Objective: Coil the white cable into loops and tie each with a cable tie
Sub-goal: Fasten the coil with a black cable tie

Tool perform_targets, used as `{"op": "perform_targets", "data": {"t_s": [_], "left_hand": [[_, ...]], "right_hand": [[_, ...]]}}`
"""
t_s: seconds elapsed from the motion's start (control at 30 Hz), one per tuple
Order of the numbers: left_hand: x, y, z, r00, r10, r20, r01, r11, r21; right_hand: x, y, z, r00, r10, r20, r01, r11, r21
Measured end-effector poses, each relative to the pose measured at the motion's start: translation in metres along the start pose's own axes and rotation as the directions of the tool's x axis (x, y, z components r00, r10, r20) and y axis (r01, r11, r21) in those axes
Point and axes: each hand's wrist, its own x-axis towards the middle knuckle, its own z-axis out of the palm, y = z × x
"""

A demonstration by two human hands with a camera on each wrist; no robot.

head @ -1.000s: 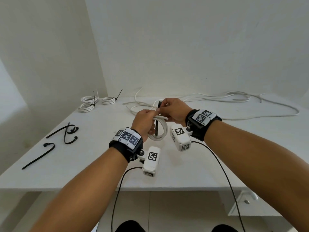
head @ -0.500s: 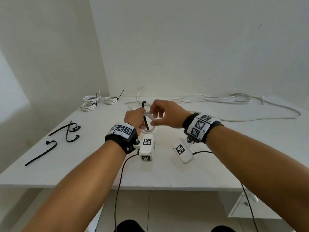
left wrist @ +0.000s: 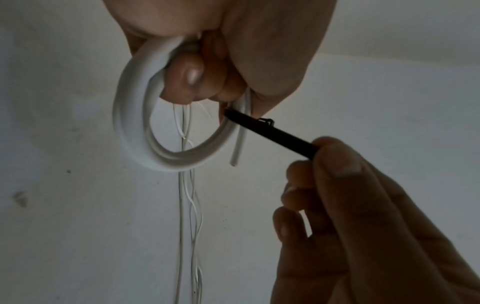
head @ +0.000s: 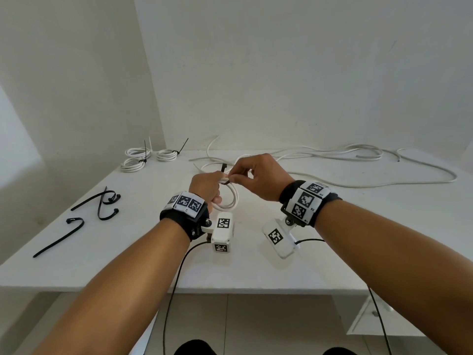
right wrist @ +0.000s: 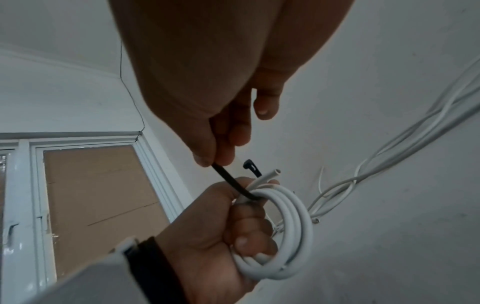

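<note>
My left hand [head: 207, 187] grips a small coil of white cable [head: 231, 198] above the middle of the table; the coil [left wrist: 135, 131] hangs below the curled fingers [left wrist: 187, 80], and its cut end [right wrist: 272, 172] sticks up. A black cable tie [left wrist: 270, 135] is wrapped round the coil next to the left hand. My right hand [head: 256, 175] pinches the tie's tail [right wrist: 226, 176] between thumb and forefinger, just right of the coil. The tie's head [right wrist: 250, 166] stands free above the coil.
Long loose white cable [head: 358, 160] sprawls over the back right of the white table [head: 332, 252]. Three tied coils [head: 139, 157] sit at the back left corner. Three spare black ties [head: 99, 203] lie at the left, near the edge. Walls close the back and left.
The coil has tipped from upright to lying flatter. The tie, which stood straight against the coil, now wraps round it, and my right hand has taken hold of its tail.
</note>
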Motion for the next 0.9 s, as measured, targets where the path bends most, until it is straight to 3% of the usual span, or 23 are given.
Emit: {"op": "perform_targets", "data": {"t_s": [0.17,0.53,0.8,0.9], "left_hand": [[-0.010,-0.001,0.010,0.996,0.058,0.067,-0.063,0.996,0.065],[-0.019,-0.001,0.035,0.971,0.152,0.187,-0.163,0.986,0.042],[-0.020,-0.005,0.046,0.959,0.175,0.223,-0.172,0.985,-0.033],[-0.021,-0.003,0.047,0.968,0.171,0.184,-0.171,0.985,-0.016]], "right_hand": [[0.003,0.002,0.002,0.990,0.072,-0.123,-0.070,0.997,0.023],[0.010,0.014,-0.026,0.954,0.288,-0.087,-0.286,0.957,0.036],[0.008,0.015,-0.036,0.944,0.324,-0.066,-0.323,0.946,0.027],[0.004,0.013,-0.035,0.942,0.328,-0.075,-0.324,0.944,0.055]]}}
